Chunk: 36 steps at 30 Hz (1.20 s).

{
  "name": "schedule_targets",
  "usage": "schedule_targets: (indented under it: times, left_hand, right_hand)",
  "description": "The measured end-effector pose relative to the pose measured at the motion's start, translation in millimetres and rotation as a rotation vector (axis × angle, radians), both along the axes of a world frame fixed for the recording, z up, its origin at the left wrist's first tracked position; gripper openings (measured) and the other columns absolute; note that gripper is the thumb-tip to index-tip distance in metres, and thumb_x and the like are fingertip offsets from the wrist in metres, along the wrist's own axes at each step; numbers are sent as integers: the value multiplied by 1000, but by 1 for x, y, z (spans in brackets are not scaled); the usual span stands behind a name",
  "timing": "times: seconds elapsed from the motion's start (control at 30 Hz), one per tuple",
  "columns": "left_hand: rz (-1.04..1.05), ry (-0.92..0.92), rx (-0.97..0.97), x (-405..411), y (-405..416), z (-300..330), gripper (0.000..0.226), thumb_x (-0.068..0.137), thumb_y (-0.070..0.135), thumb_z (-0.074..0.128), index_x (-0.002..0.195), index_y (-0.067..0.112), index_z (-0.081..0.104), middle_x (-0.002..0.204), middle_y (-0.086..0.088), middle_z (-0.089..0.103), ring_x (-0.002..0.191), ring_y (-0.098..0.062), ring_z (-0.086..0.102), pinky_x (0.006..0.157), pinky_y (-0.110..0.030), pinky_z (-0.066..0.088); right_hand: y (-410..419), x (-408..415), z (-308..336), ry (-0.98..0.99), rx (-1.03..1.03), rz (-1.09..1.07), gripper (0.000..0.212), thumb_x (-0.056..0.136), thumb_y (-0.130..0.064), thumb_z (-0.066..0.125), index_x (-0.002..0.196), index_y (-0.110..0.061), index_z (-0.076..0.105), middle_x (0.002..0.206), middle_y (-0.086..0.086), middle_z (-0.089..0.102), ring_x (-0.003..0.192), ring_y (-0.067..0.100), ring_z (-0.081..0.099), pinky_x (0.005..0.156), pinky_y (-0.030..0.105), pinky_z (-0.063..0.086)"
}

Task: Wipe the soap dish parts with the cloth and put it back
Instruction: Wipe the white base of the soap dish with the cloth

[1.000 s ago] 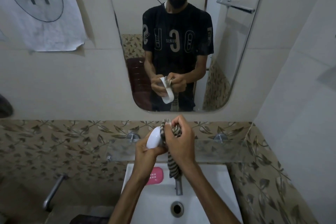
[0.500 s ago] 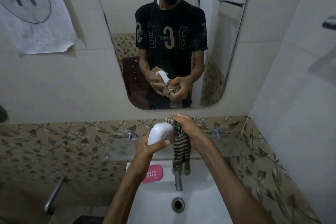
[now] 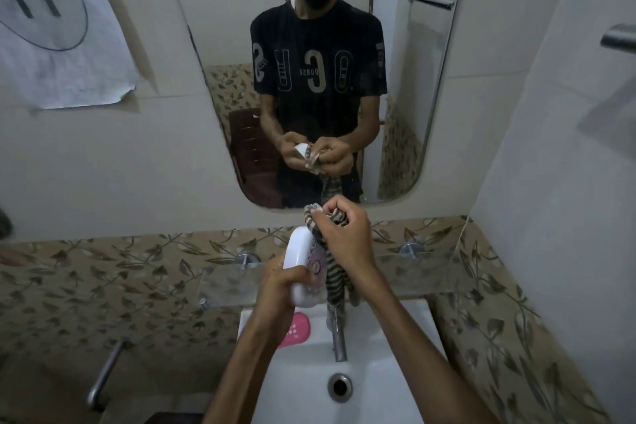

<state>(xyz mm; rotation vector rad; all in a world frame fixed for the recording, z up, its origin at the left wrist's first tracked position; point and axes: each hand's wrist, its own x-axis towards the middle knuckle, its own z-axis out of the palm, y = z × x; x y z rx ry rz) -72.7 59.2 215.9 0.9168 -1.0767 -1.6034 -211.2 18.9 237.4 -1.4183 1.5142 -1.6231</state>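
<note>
Both forearms raised; left hand (image 3: 287,286) and right hand (image 3: 346,237) apparently curled, gripping.

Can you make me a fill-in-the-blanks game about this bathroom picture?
1. The left hand holds a soap dish part that is ____ in colour.
2. The right hand grips a ____ cloth.
3. On the sink, left of the tap, lies a ____ part.
4. The paper on the wall shows the number ____.

Missing words: white, striped, pink, 11

The left hand (image 3: 287,280) hides the white dish's (image 3: 303,262) lower end; the arm covers half the pink part (image 3: 298,330); the sink (image 3: 378,385) runs off the bottom edge.
</note>
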Motion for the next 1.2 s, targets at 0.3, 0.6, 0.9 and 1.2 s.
schedule_targets:
  times: [0.3,0.6,0.9,1.2]
  left_hand:
    - [-4,396,194,10,4,12,54,61,20,90,109,-4,79,112,-27,74,93,-35,76,81,-45,65]
    - [156,555,277,-1,3,15,54,97,40,56,133,1,66,124,-24,72,105,-32,76,93,-47,62]
    - [237,547,319,6,-5,9,58,105,47,53,121,-5,72,111,-23,75,100,-31,77,82,-40,66]
    - [227,369,263,5,10,4,48,106,40,48,130,3,67,108,-19,79,92,-28,79,70,-38,65]
  right_hand:
    - [5,10,-1,-205,9,20,34,91,-12,74,64,-16,54,59,-9,53,58,5,49,60,19,43]
    - [7,17,-11,115,-243,-125,32,91,-14,77,69,-16,54,65,-4,55,59,9,48,58,21,41]
    - [34,45,-25,338,-401,44,27,88,-18,74,70,-13,55,68,-2,54,61,14,50,54,39,45]
    - [5,41,12,361,-226,-61,30,84,-24,73,67,-24,49,65,-4,52,59,16,48,54,34,39]
